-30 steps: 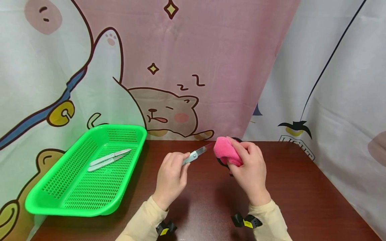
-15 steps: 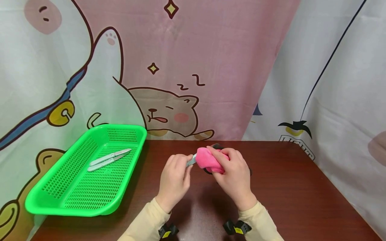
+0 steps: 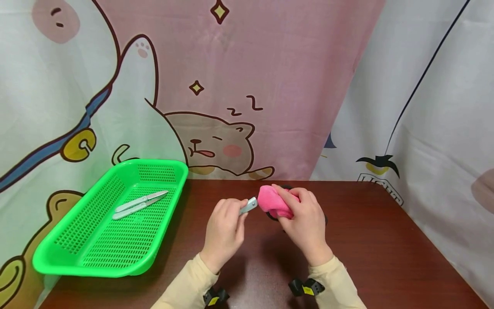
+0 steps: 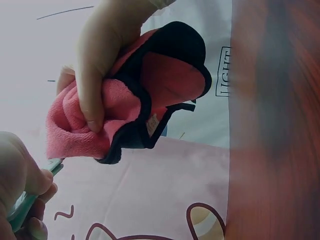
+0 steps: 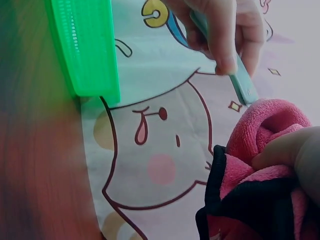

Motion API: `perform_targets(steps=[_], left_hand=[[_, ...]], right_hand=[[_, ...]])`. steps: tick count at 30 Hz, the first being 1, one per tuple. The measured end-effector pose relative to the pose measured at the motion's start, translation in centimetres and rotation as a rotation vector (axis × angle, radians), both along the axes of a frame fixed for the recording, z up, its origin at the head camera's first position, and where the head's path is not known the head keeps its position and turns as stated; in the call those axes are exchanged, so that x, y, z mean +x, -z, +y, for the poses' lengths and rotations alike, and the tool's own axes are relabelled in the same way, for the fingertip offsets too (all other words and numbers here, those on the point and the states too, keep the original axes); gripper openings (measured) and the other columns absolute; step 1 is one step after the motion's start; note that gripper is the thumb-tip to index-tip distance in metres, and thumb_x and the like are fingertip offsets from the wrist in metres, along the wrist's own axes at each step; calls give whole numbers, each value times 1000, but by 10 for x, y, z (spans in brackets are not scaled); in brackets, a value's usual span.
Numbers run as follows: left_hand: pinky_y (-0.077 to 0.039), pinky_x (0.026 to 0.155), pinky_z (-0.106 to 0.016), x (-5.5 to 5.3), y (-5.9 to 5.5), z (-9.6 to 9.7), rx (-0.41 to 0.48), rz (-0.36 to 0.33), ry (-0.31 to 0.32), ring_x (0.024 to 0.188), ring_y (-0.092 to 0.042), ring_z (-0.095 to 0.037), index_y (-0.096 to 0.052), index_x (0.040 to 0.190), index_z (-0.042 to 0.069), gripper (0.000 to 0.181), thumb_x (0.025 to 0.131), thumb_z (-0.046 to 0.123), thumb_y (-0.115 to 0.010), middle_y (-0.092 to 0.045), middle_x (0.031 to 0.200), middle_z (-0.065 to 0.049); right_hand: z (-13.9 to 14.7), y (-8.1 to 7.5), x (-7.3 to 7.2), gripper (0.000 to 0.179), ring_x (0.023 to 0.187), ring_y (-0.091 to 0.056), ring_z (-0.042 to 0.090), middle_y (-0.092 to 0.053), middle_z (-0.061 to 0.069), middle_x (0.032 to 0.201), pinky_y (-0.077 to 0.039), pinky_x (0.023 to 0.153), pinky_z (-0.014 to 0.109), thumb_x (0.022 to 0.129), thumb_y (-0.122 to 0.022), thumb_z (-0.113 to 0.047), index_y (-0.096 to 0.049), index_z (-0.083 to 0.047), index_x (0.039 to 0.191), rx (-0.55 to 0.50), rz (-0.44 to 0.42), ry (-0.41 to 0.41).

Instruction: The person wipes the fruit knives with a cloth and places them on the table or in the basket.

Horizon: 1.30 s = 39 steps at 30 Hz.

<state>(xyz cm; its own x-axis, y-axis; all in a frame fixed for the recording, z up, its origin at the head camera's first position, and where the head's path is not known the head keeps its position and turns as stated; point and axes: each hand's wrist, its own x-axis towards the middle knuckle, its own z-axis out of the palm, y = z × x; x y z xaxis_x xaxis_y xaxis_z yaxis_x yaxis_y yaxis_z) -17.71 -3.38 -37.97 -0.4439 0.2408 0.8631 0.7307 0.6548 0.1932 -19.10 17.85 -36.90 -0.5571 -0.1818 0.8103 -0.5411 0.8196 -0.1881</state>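
Note:
My left hand (image 3: 224, 227) grips a knife by its pale blue-grey handle (image 3: 248, 206), above the middle of the table. A pink cloth (image 3: 272, 201) with black edging is bunched in my right hand (image 3: 306, 227), its folds wrapped over the knife's blade, which is hidden. In the left wrist view the cloth (image 4: 85, 125) hangs in loose folds, thumb pressed into it. The right wrist view shows the handle (image 5: 244, 85) running up to the cloth (image 5: 265, 125). Two more knives (image 3: 140, 205) with similar handles lie side by side in the green basket (image 3: 154, 253).
The basket stands on the left of the dark brown wooden table (image 3: 386, 257). Behind the table hangs a curtain (image 3: 293, 86) printed with cartoon animals. A small black device (image 3: 306, 287) is strapped at each wrist.
My right hand has moved left with the cloth, over the blade that showed bare a second ago, then shifted slightly back right. My left hand has barely moved.

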Motion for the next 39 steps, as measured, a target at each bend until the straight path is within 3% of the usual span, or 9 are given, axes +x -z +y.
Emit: perform_targets(steps=[14, 22, 26, 32, 39], left_hand=[[-50, 77, -34, 0, 0, -2, 38, -52, 47, 85, -57, -23, -63, 108, 0, 29, 81, -5, -74, -66, 98, -8], [-52, 73, -34, 0, -3, -11, 30, -58, 17, 85, -57, -22, -64, 108, 1, 32, 80, -3, -77, -66, 99, -8], [-52, 70, -33, -1, -13, -18, -27, -99, -33, 84, -56, -21, -63, 109, 2, 31, 81, -1, -76, -65, 97, -7], [-52, 71, -36, -11, -32, -34, -133, -99, -98, 83, -58, -26, -62, 106, 2, 28, 82, -2, -75, -65, 93, -8], [-51, 77, -41, -25, -59, -58, -171, -150, -101, 83, -60, -30, -62, 105, 1, 26, 83, -2, -75, -67, 95, -11]], right_hand=[[32, -4, -10, 66, 88, -54, 33, -58, 15, 96, -48, 63, 46, 64, -86, -3, -68, -16, 125, -78, -61, 110], [42, -4, -13, 62, 90, -54, 35, -58, 16, 97, -48, 65, 48, 68, -82, -3, -68, -16, 126, -94, -73, 148], [44, -4, -13, 61, 90, -54, 35, -58, 15, 96, -48, 66, 48, 68, -82, -3, -68, -17, 126, -107, -82, 157], [45, -4, -13, 60, 91, -55, 35, -58, 15, 95, -47, 65, 48, 69, -80, -2, -68, -17, 126, -117, -74, 156], [45, -4, -13, 60, 91, -55, 34, -59, 15, 96, -47, 65, 48, 70, -80, -2, -68, -17, 127, -131, -90, 159]])
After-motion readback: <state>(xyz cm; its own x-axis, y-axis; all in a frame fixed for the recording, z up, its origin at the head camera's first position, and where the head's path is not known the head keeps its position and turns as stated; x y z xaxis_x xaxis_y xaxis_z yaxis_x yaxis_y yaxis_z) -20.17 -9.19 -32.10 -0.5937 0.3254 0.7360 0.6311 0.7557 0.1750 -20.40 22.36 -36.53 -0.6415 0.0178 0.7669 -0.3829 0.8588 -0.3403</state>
